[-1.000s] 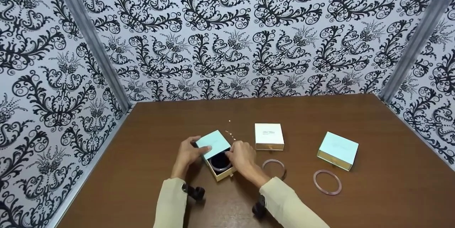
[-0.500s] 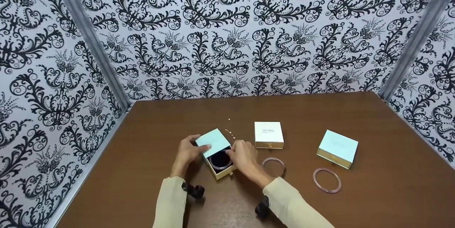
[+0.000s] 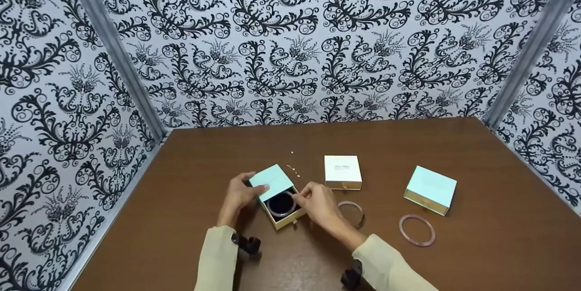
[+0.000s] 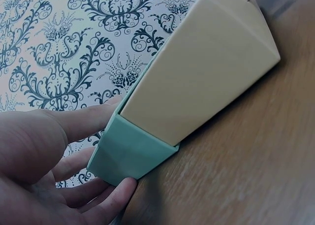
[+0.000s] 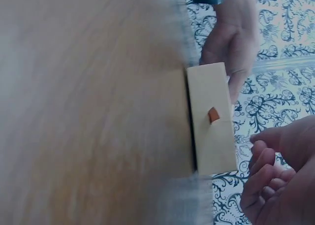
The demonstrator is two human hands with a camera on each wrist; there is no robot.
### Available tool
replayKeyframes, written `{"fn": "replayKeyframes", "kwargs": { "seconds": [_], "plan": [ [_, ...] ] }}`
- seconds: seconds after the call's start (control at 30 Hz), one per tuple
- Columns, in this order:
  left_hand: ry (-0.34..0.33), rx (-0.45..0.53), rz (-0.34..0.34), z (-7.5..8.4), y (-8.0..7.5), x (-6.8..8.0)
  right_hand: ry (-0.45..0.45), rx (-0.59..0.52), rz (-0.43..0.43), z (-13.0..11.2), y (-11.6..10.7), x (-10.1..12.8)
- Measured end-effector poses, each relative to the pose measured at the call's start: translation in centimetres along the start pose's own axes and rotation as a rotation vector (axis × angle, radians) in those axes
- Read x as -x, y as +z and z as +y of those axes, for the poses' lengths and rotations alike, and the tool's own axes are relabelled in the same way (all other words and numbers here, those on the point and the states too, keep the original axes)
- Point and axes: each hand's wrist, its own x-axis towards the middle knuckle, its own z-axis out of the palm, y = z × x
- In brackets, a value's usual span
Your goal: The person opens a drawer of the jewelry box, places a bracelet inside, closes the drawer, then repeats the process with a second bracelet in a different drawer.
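A mint-green slide-out gift box (image 3: 273, 181) sits on the table, its cream drawer (image 3: 287, 224) pulled partway out toward me. A pale bangle (image 3: 282, 215) lies on the dark lining inside. My left hand (image 3: 238, 193) grips the mint sleeve, thumb on top; the left wrist view shows its fingers along the sleeve's side. My right hand (image 3: 319, 202) is at the drawer's right edge, beside the bangle, fingers loosely curled. Nothing shows between its fingers in the right wrist view, where the drawer's small orange pull tab (image 5: 213, 115) faces the camera.
A white box (image 3: 342, 168) stands behind my right hand, and another mint box (image 3: 431, 189) to the right. Two more bangles lie on the brown table: one (image 3: 362, 213) partly behind my right forearm, one pinkish (image 3: 417, 231). Small white bits (image 3: 294, 170) are scattered behind the held box.
My right hand has drawn back a little to the right from over the drawer, uncovering more of the bangle. The left hand and the box have stayed in place.
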Motion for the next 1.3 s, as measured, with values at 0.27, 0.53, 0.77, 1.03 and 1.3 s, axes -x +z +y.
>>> {"fn": "replayKeyframes", "kwargs": {
  "seconds": [0.27, 0.53, 0.77, 1.03, 1.3],
  "plan": [
    [-0.004, 0.009, 0.001, 0.1, 0.1, -0.1, 0.178, -0.049, -0.192, -0.5, -1.1, 0.9],
    [0.004, 0.012, -0.008, -0.1, 0.0, -0.1, 0.311, -0.207, -0.365, -0.2, -1.6, 1.8],
    [0.006, 0.012, -0.011, 0.0, 0.0, -0.1, 0.278, -0.262, -0.416, 0.3, -1.7, 2.2],
    [0.001, 0.008, -0.008, -0.1, 0.0, -0.1, 0.319, -0.348, -0.464, 0.6, -0.9, 2.3],
    [0.019, 0.017, -0.004, 0.0, -0.1, 0.0, 0.325, -0.375, -0.481, 0.6, -0.5, 2.3]
  ]
}}
